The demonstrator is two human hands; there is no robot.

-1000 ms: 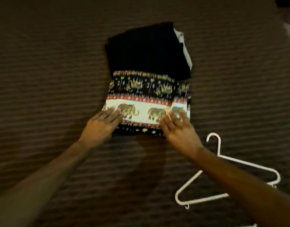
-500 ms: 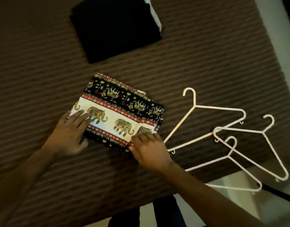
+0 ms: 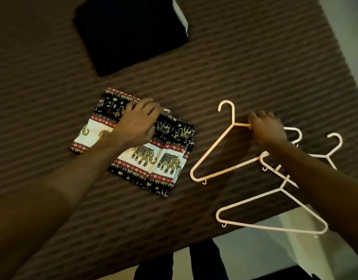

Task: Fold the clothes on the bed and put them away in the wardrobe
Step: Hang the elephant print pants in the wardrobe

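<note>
A person stood at the near edge of the bed (image 3: 255,57), whose brown ribbed cover carried everything in view. The left hand (image 3: 137,123) lay across the far part of the folded elephant cloth (image 3: 153,156), fingers loosely curved over its far edge, probably to keep the fold from springing open; whether they gripped the edge could not be told. The right hand (image 3: 267,130) had its fingers curled on the shoulder bar of the hanger (image 3: 218,150) just right of the cloth, near the hook, seemingly to lift it aside or use it. Further hangers (image 3: 271,227) lay overlapping at the near right, one partly past the bed edge. A folded black pile (image 3: 131,33) with something white beneath it sat at the far left, well apart from the cloth. No wardrobe was in view, so putting away remained undone.
</note>
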